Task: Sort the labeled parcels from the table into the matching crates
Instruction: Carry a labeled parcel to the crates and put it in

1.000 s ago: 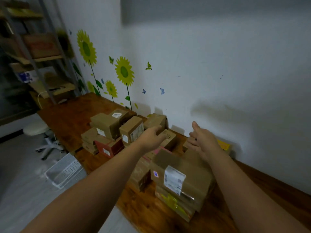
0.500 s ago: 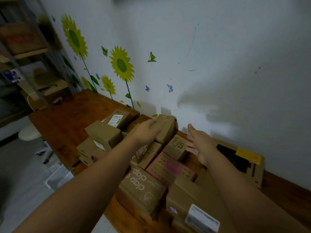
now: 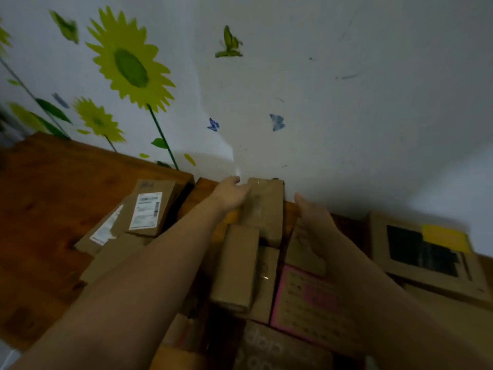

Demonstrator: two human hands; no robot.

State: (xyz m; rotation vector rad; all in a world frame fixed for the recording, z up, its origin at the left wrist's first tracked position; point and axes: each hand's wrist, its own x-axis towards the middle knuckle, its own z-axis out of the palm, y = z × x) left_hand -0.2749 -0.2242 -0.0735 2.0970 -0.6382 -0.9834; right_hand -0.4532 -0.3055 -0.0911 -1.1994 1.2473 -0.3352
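Wall and table: white wall with sunflower stickers, behind a wooden table heaped with cardboard boxes.
Brown parcel: at the table's far edge against the wall, its long axis pointing away from the person.
Left hand: against the parcel's left face. Blur hides the fingers, so I cannot tell whether it is gripping.
Right hand: relaxed and holding nothing, just beside the parcel's right face.
Key relation: the parcel lies between both hands, and the left one is closer.
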